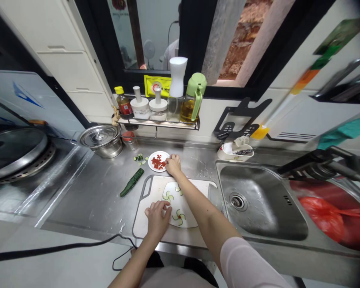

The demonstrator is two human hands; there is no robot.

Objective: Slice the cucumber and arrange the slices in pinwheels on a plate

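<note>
A white plate point(188, 218) lies on a white cutting board point(144, 224) at the counter's front, with cucumber slices point(179, 217) arranged on it in pinwheel shapes. My left hand point(157, 218) rests on the plate's left edge, fingers curled and pressed down beside a cucumber pinwheel point(168, 196). My right hand point(173, 164) reaches past the board to a small white dish point(153, 159) of red bits point(158, 163), its fingertips pinched together at the dish's right rim. What they pinch is too small to make out.
A cucumber piece point(132, 182) and loose slices point(141, 159) lie left of the board. A lidded steel pot point(100, 140) stands at the back left, a rack of bottles point(159, 106) behind, a sink point(258, 204) to the right, a black cable point(54, 249) along the front.
</note>
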